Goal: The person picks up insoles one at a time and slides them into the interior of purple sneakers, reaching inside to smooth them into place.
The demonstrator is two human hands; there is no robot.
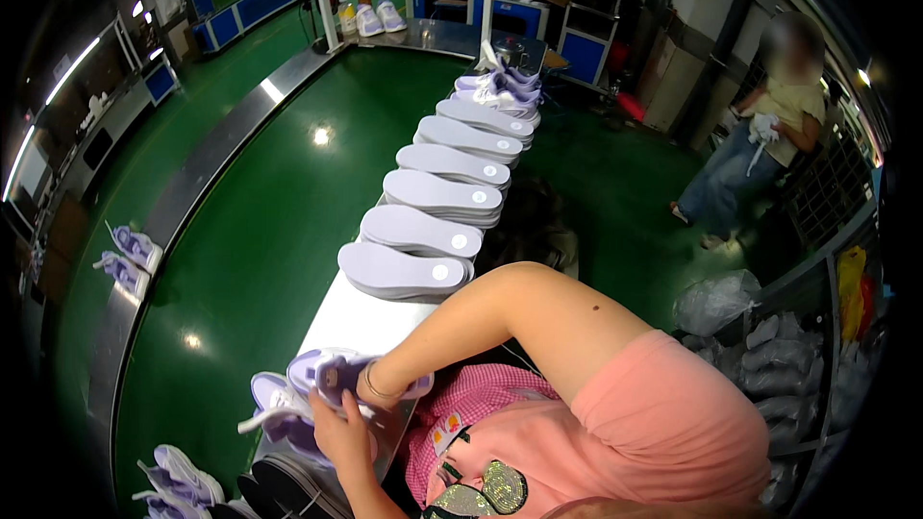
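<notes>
A white and lavender sneaker (310, 368) is at the near end of the narrow white bench (338, 319). My right hand (373, 386), with a bracelet at its wrist, reaches down into the shoe's opening, so its fingers are hidden. Against the near side of that shoe, my left hand (343, 430) grips it with the fingertips at the opening. Just left of and below it is a second sneaker (274, 394) of the same kind, its white laces loose. Several stacks of pale lavender-grey insoles (399, 267) run in a row up the bench beyond my hands.
More sneakers (495, 91) stand past the insoles. At the lower left are another sneaker pair (183, 476) and black soles (288, 490). A metal-edged conveyor (207, 173) curves along the left, carrying sneakers (130, 255). Another person (760, 135) stands at right, near bagged items (779, 365) on a rack.
</notes>
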